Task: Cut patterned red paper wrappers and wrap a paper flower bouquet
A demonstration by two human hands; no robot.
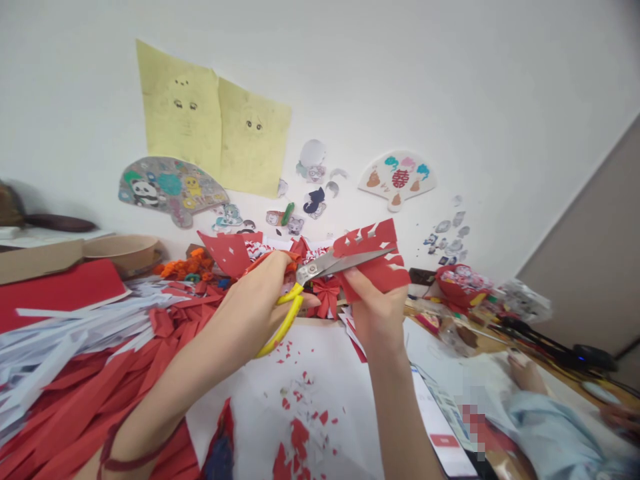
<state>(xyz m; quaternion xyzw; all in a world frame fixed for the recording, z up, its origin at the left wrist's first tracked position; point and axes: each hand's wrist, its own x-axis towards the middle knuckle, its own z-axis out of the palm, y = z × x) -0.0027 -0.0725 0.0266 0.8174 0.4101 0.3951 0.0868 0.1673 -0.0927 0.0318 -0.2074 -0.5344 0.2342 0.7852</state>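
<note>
My left hand [263,290] grips yellow-handled scissors [313,270], its fingers closed about the handles. The steel blades point right and lie across a folded piece of red paper [373,233], one blade in front of it. Diamond-shaped holes and notches show in this paper. My right hand [380,313] pinches the paper from below, thumb close under the blades. Beneath both hands, red paper scraps [300,437] are scattered over a white sheet [345,393].
Red paper strips [115,380] and white strips [30,347] pile up at left. A phone [437,427] lies at right, near another person's sleeve [550,427]. Behind stand a cardboard ring [120,253], orange pieces [193,263] and a red bow [326,297] before the wall.
</note>
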